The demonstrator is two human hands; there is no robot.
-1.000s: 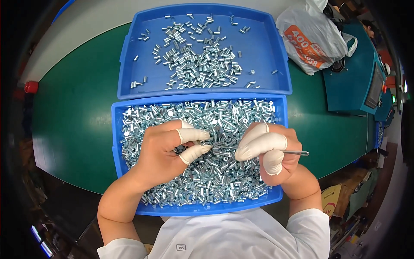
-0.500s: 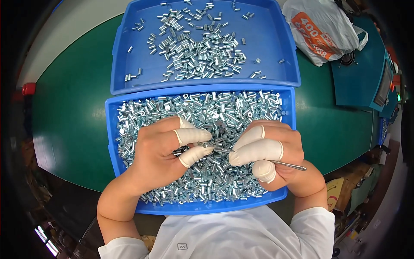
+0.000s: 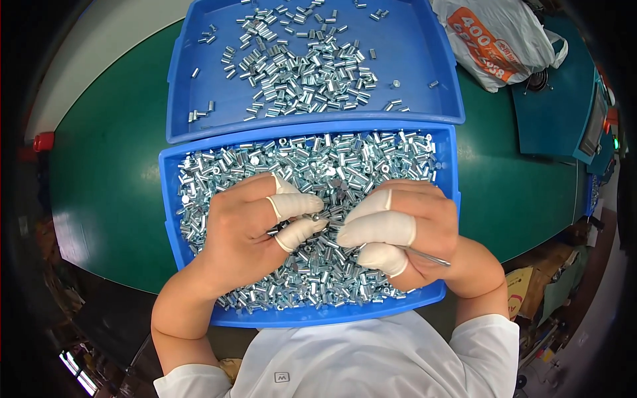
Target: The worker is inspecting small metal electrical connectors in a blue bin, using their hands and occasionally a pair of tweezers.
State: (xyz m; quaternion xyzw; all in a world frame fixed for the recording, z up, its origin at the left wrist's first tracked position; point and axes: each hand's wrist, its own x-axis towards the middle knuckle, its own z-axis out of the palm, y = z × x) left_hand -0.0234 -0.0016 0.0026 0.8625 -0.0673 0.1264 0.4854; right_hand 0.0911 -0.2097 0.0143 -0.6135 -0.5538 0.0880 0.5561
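My left hand (image 3: 240, 224) pinches a small shiny metal sleeve (image 3: 317, 217) between thumb and forefinger. White finger cots cover the working fingers of both hands. Wrapped in the fingers of my right hand (image 3: 410, 229) is a thin metal rod-like tool (image 3: 430, 257). Its handle end sticks out to the right, while its tip points at the sleeve; whether the tip touches it I cannot tell. Both hands hover over the near blue tray (image 3: 325, 318), which is full of loose metal sleeves (image 3: 365, 159).
A second blue tray (image 3: 405, 60) adjoins the far side, with a scattered pile of sleeves (image 3: 298, 79) in it. Both trays rest on a green table (image 3: 109, 179). A white plastic bag (image 3: 491, 40) and a teal machine (image 3: 554, 113) stand at the far right.
My right hand has shifted left with the rod tool, bringing its fingers closer to the left hand. The left hand stays nearly in place, still pinching the sleeve.
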